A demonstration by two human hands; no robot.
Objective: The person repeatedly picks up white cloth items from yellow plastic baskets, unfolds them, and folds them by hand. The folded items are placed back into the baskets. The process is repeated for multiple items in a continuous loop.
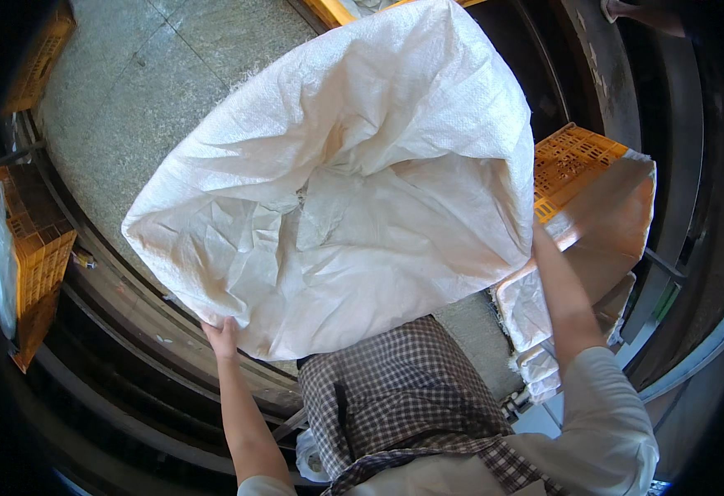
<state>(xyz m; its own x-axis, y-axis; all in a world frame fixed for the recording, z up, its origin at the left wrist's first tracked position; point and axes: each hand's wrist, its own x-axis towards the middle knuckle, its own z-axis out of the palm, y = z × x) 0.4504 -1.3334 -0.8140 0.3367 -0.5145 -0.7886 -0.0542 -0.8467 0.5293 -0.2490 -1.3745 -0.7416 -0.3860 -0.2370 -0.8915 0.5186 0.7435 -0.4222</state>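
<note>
Both hands hold a big white woven sack up, mouth spread wide. Left hand fingers pinch its lower rim; right hand seems hidden behind the edge, fingers unclear.

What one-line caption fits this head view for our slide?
A person's left hand and right hand hold a large white woven sack open above a stone floor, orange crates nearby.
</note>
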